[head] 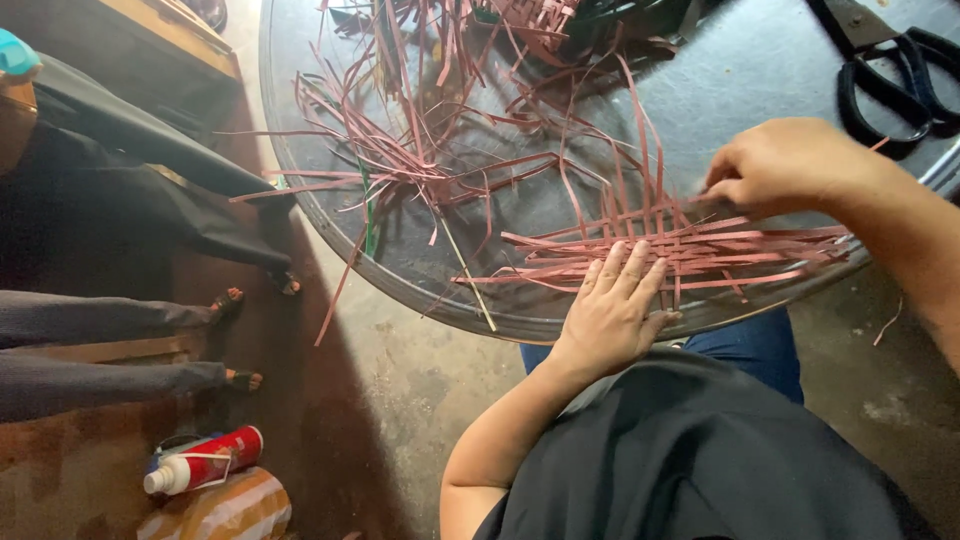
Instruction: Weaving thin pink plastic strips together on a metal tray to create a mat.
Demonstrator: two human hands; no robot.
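Two hands cover part of woven pink strips; scissors cropped.

The floor is bare, worn concrete, stained and mottled grey-brown, darker and reddish to the left of the round dark bench. The bench has a metal rim and a dusty, dull-shining top that catches soft daylight from above. Left of the bench a person's feet in sandals rest on the floor, with dark cloth draped above them. Below and left of the bench a red and white tube lies on the floor, beside a striped bundle. Beyond the bench's upper left edge stands a piece of wooden furniture
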